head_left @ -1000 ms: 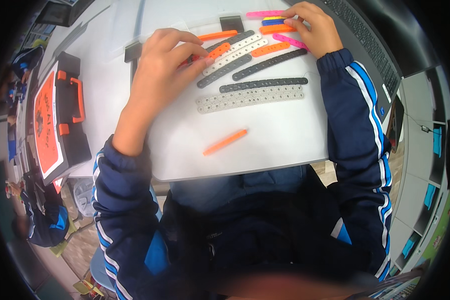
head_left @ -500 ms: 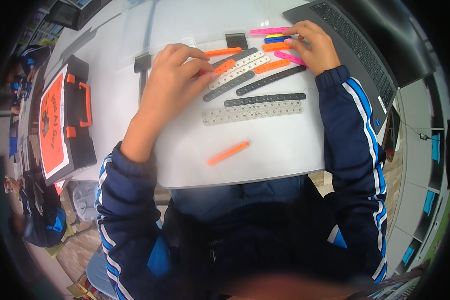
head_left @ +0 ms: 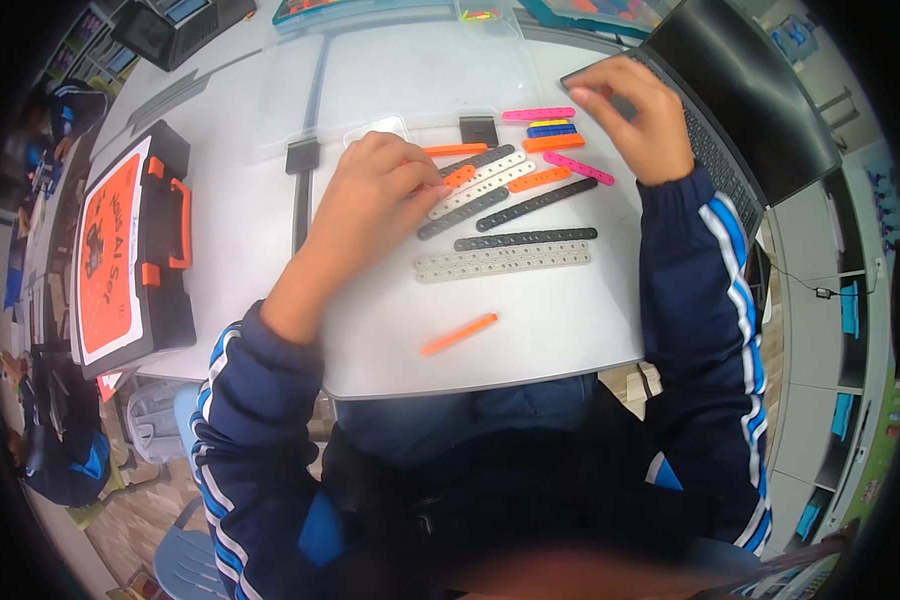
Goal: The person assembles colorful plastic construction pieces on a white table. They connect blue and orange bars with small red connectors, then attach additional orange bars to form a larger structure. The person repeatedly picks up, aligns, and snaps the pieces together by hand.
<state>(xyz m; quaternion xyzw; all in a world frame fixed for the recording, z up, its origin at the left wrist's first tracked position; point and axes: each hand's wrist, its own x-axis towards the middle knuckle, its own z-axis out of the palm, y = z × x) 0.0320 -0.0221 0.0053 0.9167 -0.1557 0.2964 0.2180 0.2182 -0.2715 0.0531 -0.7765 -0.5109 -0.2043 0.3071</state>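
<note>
My left hand point(head_left: 382, 185) is closed, its bent fingertips at the left ends of several perforated building beams. A short orange beam point(head_left: 458, 177) shows at those fingertips; whatever the fingers grip is hidden. Beside it lie a white beam point(head_left: 485, 185) and dark grey beams point(head_left: 465, 213). Over the laptop's near edge, my right hand point(head_left: 642, 120) is raised with thumb and index finger loosely apart, nothing visible in it. Left of it are a pink beam point(head_left: 538, 115), a blue beam point(head_left: 550, 131) and an orange beam point(head_left: 554, 144). Light grey beams point(head_left: 503, 262) lie nearer me.
One orange beam point(head_left: 459, 335) lies alone near the table's front edge. A clear plastic case lid point(head_left: 400, 70) spreads behind the beams. At left stands a black and orange carrying case point(head_left: 155, 250); the laptop point(head_left: 715, 150) is at right.
My right hand has lifted away from the small coloured beams toward the laptop. The view has shifted, showing more of the table's far side. My left hand stays by the orange beam.
</note>
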